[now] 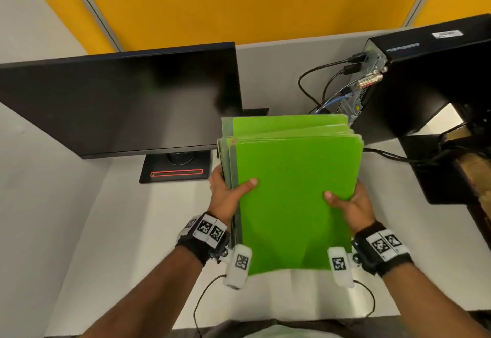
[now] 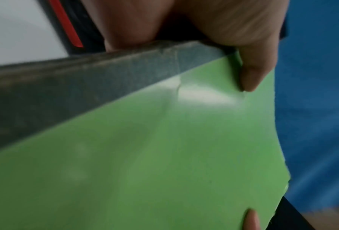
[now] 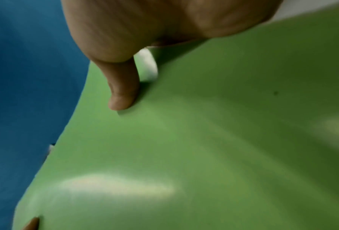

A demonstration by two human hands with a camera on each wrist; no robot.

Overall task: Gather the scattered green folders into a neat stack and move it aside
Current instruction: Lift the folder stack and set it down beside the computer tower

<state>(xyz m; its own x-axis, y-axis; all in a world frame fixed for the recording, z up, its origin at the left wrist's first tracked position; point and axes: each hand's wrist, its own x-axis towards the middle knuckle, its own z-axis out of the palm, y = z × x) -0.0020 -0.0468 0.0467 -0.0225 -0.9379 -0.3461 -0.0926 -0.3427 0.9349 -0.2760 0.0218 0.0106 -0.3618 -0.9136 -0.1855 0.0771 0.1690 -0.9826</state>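
Bright even light, blurred wrist views, glare on green folders (image 3: 204,140)

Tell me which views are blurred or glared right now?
Head view: mostly sharp, wide-angle bend at edges, folders clear. Left wrist view: smeared, white glare on the cover near the left hand thumb. Right wrist view: blurred, glare patch low left below the right hand thumb.

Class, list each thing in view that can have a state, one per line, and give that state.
green folders: gathered in a stack, held up off the desk, far edges uneven
left hand: holds the stack's left edge, thumb on top
right hand: holds the stack's right edge, thumb on top
monitor: screen dark
computer tower: cables plugged in
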